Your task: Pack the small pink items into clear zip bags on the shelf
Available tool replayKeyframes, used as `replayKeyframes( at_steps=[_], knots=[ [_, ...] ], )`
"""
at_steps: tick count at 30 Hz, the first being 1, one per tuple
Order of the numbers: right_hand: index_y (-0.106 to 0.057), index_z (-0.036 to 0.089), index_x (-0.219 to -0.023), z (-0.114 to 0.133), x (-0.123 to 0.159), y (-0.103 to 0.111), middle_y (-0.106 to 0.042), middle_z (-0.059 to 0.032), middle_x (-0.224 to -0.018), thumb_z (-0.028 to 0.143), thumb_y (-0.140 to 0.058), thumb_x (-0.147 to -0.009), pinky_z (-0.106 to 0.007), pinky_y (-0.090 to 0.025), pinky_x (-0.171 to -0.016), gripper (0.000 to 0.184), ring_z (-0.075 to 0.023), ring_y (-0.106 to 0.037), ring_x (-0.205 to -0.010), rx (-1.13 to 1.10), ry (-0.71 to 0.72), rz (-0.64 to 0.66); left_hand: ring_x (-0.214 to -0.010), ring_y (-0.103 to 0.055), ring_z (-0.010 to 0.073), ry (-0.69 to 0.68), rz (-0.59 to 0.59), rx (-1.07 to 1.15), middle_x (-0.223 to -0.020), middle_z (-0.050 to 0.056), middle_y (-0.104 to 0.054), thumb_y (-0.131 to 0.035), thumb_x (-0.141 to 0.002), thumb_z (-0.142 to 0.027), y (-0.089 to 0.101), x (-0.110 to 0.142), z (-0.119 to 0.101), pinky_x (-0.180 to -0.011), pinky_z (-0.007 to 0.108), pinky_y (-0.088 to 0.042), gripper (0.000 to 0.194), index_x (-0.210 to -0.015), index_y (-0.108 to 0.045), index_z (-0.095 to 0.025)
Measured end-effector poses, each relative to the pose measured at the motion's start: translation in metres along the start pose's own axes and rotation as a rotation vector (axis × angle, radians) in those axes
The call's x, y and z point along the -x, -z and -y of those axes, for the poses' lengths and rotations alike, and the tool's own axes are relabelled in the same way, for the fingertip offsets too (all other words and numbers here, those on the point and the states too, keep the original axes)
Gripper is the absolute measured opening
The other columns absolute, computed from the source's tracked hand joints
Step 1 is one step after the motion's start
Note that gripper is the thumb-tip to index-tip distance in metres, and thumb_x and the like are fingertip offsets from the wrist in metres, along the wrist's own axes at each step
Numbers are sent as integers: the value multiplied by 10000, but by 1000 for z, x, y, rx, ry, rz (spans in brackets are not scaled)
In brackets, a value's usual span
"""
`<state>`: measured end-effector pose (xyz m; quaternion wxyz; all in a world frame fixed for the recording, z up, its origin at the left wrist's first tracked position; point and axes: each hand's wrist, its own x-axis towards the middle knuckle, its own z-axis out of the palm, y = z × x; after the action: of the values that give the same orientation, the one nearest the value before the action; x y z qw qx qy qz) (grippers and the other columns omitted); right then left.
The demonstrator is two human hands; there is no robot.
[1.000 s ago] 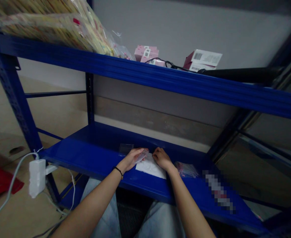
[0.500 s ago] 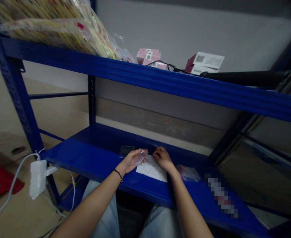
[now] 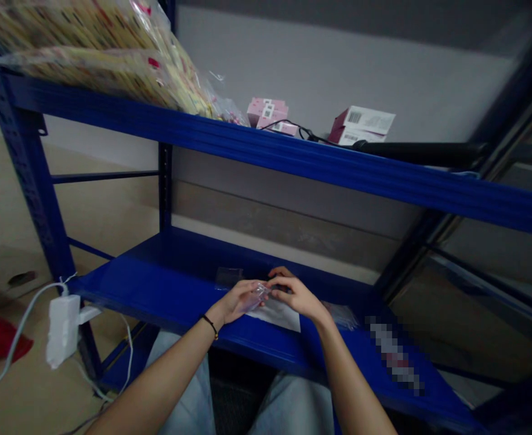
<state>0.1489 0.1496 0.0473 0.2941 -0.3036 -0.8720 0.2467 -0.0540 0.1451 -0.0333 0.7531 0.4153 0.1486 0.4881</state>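
Observation:
Both my hands meet over the lower blue shelf [image 3: 166,284]. My left hand [image 3: 239,299] is closed around a small clear plastic bag [image 3: 260,292]. The fingers of my right hand [image 3: 295,294] pinch the same bag at its right end. Under my hands lies a white sheet of paper [image 3: 279,317]. A flat clear bag [image 3: 228,277] lies on the shelf just behind my left hand.
A crumpled clear bag [image 3: 345,314] lies right of my wrist. The upper shelf beam [image 3: 293,160] carries wrapped yellow packs [image 3: 98,54], pink boxes [image 3: 268,112], a white barcoded box [image 3: 366,124] and a black cable. A white power adapter [image 3: 61,329] hangs at left.
My right hand has lifted off the white paper and moved left to meet my left hand on the small clear bag. The view has shifted slightly.

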Motion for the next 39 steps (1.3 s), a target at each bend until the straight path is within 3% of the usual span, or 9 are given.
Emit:
replayKeyframes(
  at_steps=[5,9,12,16,21,24,28,32,39],
  knots=[
    [-682,221,-866,26,32,-17,-619,-47,-1062,295,-565,-927,-313,-443,-900,151,-186,-581,-996,22,-39,-35,-935,-648,255,-28,54,-389,-1025,114,-720,-586,-890,-481,-9,31,-11,-823,332,-458,392,-1073,-731,-166],
    [-647,225,-865,45,58,-44,-640,-6,-836,300,-538,-946,-265,-428,-741,155,-167,-584,-816,42,-124,-26,-858,-607,206,-227,42,-1039,-878,47,-691,-602,-903,-411,-16,71,-14,-792,278,-418,255,-874,-734,-195],
    [-652,230,-882,50,74,-67,-648,1,-833,293,-579,-922,-260,-413,-726,105,-168,-588,-809,0,-159,-55,-795,-596,180,-273,33,-1251,-817,34,-662,-512,-958,-371,-19,96,-11,-745,263,-410,291,-834,-708,-195],
    [-650,229,-930,42,92,-94,-643,3,-811,323,-592,-912,-260,-405,-682,112,-165,-577,-748,-125,-271,-152,-792,-592,169,-291,47,-1358,-820,33,-648,-495,-970,-322,-20,113,-9,-723,255,-401,267,-827,-679,-193],
    [-654,207,-771,27,110,-113,-589,1,-741,386,-591,-914,-259,-353,-632,237,-158,-540,-706,-135,-274,-173,-737,-573,156,-339,173,-1526,-771,25,-647,-507,-950,-239,-15,117,-3,-682,259,-369,224,-783,-649,-192],
    [-632,195,-732,25,112,-115,-565,3,-736,386,-598,-913,-258,-336,-628,265,-152,-530,-709,-142,-248,-186,-720,-565,152,-378,220,-1582,-736,15,-643,-536,-913,-186,-14,118,4,-695,267,-359,185,-761,-640,-190],
    [-625,186,-756,31,110,-113,-551,5,-750,369,-589,-924,-252,-331,-632,252,-143,-516,-715,-132,-231,-160,-731,-573,139,-294,162,-1508,-764,5,-629,-535,-920,-206,-20,121,13,-663,238,-369,154,-799,-629,-187],
    [-643,190,-814,40,112,-116,-594,0,-809,322,-583,-936,-244,-350,-672,189,-139,-537,-764,-144,-207,-91,-752,-584,136,-237,212,-1517,-810,8,-640,-477,-974,-262,-26,126,20,-673,235,-372,213,-827,-614,-190],
    [-603,179,-728,44,112,-115,-578,14,-759,222,-621,-901,-235,-337,-661,179,-131,-542,-751,-57,-173,-60,-717,-542,137,-304,267,-1625,-748,0,-593,-496,-963,-265,-25,123,20,-640,260,-314,255,-724,-536,-185]
  ],
)
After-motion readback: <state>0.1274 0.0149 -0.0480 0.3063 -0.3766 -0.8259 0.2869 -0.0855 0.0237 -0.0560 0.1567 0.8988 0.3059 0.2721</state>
